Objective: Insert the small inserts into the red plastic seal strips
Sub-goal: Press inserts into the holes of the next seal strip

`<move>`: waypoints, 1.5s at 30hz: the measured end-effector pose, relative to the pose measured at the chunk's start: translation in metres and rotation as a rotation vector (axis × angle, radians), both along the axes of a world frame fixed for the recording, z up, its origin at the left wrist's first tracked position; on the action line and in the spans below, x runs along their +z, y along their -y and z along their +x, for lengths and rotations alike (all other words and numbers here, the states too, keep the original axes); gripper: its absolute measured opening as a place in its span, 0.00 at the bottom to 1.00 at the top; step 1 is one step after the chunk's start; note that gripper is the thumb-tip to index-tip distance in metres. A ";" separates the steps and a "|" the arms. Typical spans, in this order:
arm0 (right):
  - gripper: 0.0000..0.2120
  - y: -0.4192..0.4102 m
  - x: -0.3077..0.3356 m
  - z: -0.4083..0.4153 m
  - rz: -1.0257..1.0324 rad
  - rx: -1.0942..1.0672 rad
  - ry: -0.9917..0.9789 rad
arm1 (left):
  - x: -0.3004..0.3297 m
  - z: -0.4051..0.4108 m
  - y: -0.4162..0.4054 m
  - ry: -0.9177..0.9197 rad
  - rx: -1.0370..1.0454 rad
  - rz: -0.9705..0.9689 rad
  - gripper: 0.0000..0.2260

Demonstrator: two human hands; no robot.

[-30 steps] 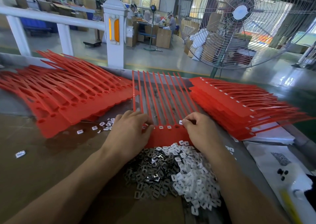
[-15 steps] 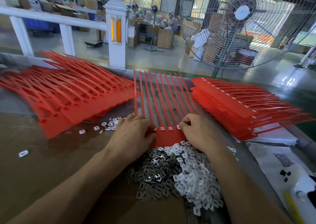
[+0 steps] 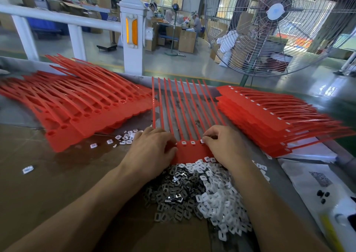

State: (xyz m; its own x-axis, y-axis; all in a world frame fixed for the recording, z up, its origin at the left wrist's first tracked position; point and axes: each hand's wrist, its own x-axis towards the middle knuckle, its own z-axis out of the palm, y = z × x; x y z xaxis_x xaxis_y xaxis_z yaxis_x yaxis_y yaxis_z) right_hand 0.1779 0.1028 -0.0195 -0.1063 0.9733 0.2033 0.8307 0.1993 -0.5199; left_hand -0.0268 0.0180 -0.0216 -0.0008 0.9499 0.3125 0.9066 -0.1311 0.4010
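A red comb of seal strips [image 3: 189,151] lies flat in front of me, its thin tails pointing away. White inserts sit in three sockets along its head. My right hand [image 3: 221,146] pinches a small white insert [image 3: 202,141] at the rightmost visible socket. On the comb's left end rests my left hand [image 3: 152,151], fingers curled down over the edge, holding it in place. Just below the comb lies a heap of white plastic inserts [image 3: 217,198] and metal clips [image 3: 173,196].
A pile of red combs without inserts [image 3: 77,113] spreads at the left. At the right is a stack of combs with white inserts [image 3: 269,117]. Loose white inserts [image 3: 125,138] lie on the brown board. A large fan [image 3: 275,26] stands beyond the table's far edge.
My right hand has shifted slightly left along the comb's head with an insert. My left hand has stayed on the left end. The view has drifted a little.
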 end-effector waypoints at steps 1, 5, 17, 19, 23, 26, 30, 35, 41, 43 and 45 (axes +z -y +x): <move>0.02 0.000 0.000 0.001 -0.001 0.011 -0.012 | 0.000 0.000 0.000 0.001 0.000 -0.003 0.11; 0.03 0.003 0.001 0.001 0.005 0.037 -0.003 | 0.000 -0.001 0.000 -0.004 -0.004 -0.012 0.11; 0.05 0.007 -0.001 -0.004 0.037 -0.001 -0.005 | 0.002 -0.001 0.002 -0.011 -0.017 -0.031 0.12; 0.05 0.009 -0.001 -0.004 0.060 0.010 0.016 | 0.002 -0.001 0.002 -0.013 -0.019 -0.032 0.12; 0.04 0.014 0.004 -0.002 0.108 0.064 0.087 | 0.003 -0.002 0.002 -0.011 -0.028 -0.043 0.12; 0.07 0.022 0.010 -0.002 0.121 0.121 0.196 | 0.003 -0.002 0.002 -0.016 -0.030 -0.045 0.13; 0.13 0.033 0.016 -0.005 0.112 0.180 0.396 | 0.002 -0.002 0.002 -0.019 -0.026 -0.050 0.13; 0.14 0.037 0.019 -0.010 0.096 0.215 0.547 | 0.002 -0.002 0.002 -0.022 -0.025 -0.060 0.14; 0.22 0.033 0.023 -0.006 0.030 0.224 0.524 | 0.003 -0.001 0.002 -0.030 -0.026 -0.062 0.14; 0.23 0.030 0.025 -0.007 0.023 0.234 0.530 | 0.001 -0.002 0.002 -0.029 -0.026 -0.061 0.14; 0.23 0.028 0.026 -0.008 0.041 0.245 0.554 | 0.001 -0.002 0.002 -0.024 -0.030 -0.064 0.14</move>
